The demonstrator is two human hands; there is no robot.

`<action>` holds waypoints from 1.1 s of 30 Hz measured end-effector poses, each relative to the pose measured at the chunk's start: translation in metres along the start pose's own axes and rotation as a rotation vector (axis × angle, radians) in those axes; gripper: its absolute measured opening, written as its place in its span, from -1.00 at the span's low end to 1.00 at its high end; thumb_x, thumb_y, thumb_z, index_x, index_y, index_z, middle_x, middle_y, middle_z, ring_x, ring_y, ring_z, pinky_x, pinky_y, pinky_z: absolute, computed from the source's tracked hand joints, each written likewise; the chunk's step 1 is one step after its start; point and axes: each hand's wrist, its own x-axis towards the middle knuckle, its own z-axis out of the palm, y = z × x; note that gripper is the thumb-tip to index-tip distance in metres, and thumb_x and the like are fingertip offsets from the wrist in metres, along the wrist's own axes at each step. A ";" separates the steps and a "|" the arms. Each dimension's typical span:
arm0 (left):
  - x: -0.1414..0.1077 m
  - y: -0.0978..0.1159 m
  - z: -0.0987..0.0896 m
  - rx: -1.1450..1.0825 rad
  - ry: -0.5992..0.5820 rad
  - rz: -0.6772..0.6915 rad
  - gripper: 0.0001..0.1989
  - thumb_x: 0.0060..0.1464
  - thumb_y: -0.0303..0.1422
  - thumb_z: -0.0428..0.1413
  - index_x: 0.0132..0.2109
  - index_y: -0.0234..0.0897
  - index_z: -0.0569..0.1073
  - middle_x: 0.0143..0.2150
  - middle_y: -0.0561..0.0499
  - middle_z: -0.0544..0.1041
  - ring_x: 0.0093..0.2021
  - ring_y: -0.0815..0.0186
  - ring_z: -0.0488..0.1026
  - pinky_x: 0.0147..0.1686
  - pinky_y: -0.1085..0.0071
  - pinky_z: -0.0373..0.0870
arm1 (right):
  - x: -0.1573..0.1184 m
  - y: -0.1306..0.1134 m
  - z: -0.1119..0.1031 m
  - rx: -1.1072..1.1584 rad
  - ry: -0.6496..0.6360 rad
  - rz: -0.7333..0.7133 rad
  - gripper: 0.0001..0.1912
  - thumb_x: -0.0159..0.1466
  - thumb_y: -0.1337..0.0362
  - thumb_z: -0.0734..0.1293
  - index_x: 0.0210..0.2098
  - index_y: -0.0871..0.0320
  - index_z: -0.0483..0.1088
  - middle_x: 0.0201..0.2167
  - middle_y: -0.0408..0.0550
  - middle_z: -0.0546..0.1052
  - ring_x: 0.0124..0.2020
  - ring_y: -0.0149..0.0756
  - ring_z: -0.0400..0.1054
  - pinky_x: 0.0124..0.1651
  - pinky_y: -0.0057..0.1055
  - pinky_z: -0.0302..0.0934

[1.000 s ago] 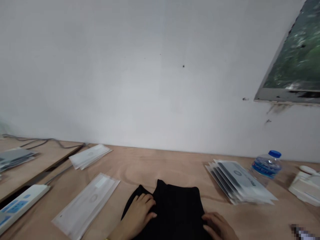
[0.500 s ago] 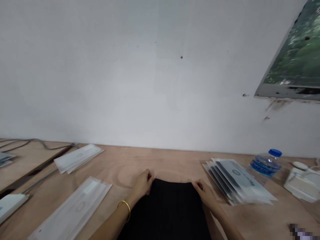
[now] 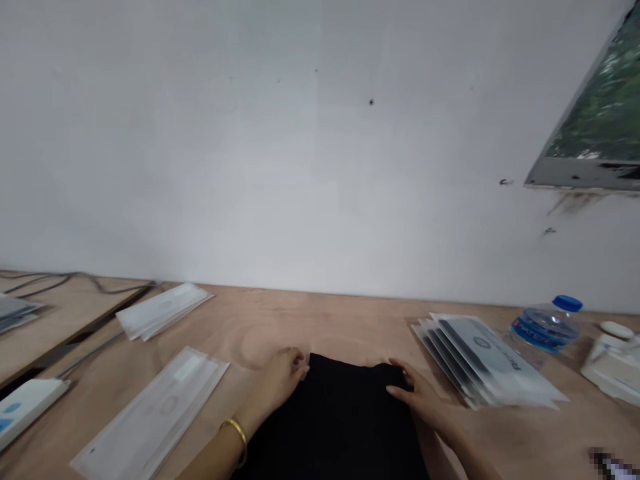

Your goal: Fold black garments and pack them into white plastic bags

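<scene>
Spreading a black cloth (image 3: pixel 345 420) flat at the near middle of the wooden surface (image 3: pixel 320 317), between left hand (image 3: pixel 277 380) and right hand (image 3: pixel 425 399), with one continuous far edge in place of the notched outline of a second ago. Raised slightly at the far right corner, unlike half a second ago, and loosened there from a fingertip pinch to a wider spread. Showing pale packets (image 3: pixel 153 413) to the left, with a second pile (image 3: pixel 165 308) behind and a white power strip (image 3: pixel 30 405) farther out; to the right, fanned dark-panelled packets (image 3: pixel 485 360), then a blue-capped bottle (image 3: pixel 545 327) and a white object (image 3: pixel 613 367). Backed by a pale wall (image 3: pixel 240 167), with a window (image 3: pixel 600 107) at the upper right. Curling the left fingers close to the thumb, touching the cloth's far left corner; cannot tell firm grip from light contact. Parting the right fingers from the thumb at the raised corner, with the thumb on the cloth.
</scene>
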 end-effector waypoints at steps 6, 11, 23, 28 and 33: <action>0.029 0.003 0.016 -0.017 -0.114 -0.054 -0.80 -0.29 -0.41 0.27 -0.46 -0.27 0.40 -0.52 0.12 0.42 -0.41 0.26 0.40 -0.41 0.42 0.22 | -0.007 -0.014 -0.007 0.012 -0.101 -0.036 -0.66 -0.04 0.16 0.35 -0.27 0.14 0.47 -0.25 0.02 0.59 -0.14 -0.02 0.44 0.02 -0.08 0.23; 0.028 -0.003 0.021 -0.107 -0.144 -0.047 -0.70 -0.25 -0.47 0.23 -0.26 -0.29 0.42 -0.46 0.15 0.43 -0.42 0.34 0.38 -0.46 0.48 0.21 | -0.017 -0.014 -0.013 -0.037 -0.135 -0.050 -0.66 -0.13 0.29 0.35 -0.31 0.12 0.48 -0.33 -0.08 0.58 -0.23 -0.08 0.43 -0.12 -0.23 0.27; -0.002 -0.008 0.018 -0.133 -0.144 0.195 -0.79 -0.16 -0.62 0.03 -0.40 -0.27 0.47 -0.37 0.09 0.46 -0.29 0.33 0.40 -0.28 0.45 0.30 | -0.036 0.017 -0.009 -0.163 0.119 -0.212 -0.80 0.07 0.22 0.23 -0.59 0.09 0.43 -0.50 -0.07 0.43 -0.38 -0.17 0.34 -0.27 -0.26 0.20; -0.030 -0.012 0.010 -0.034 -0.075 0.326 -0.66 0.02 -0.61 -0.07 -0.35 -0.17 0.54 -0.28 0.01 0.44 -0.19 0.27 0.37 -0.12 0.31 0.28 | -0.043 0.024 -0.015 -0.256 0.138 -0.274 -0.73 0.13 0.22 0.20 -0.54 0.04 0.52 -0.38 0.01 0.51 -0.24 -0.09 0.40 -0.12 -0.17 0.22; -0.052 -0.002 0.000 0.126 0.050 0.504 -0.58 0.12 -0.60 -0.08 -0.05 -0.03 0.47 -0.03 0.01 0.44 -0.01 0.23 0.36 0.00 0.24 0.30 | -0.050 0.008 -0.031 -0.456 0.179 -0.317 -0.66 0.18 0.16 0.21 -0.12 0.02 0.51 -0.04 0.07 0.51 0.02 -0.03 0.36 0.09 0.00 0.19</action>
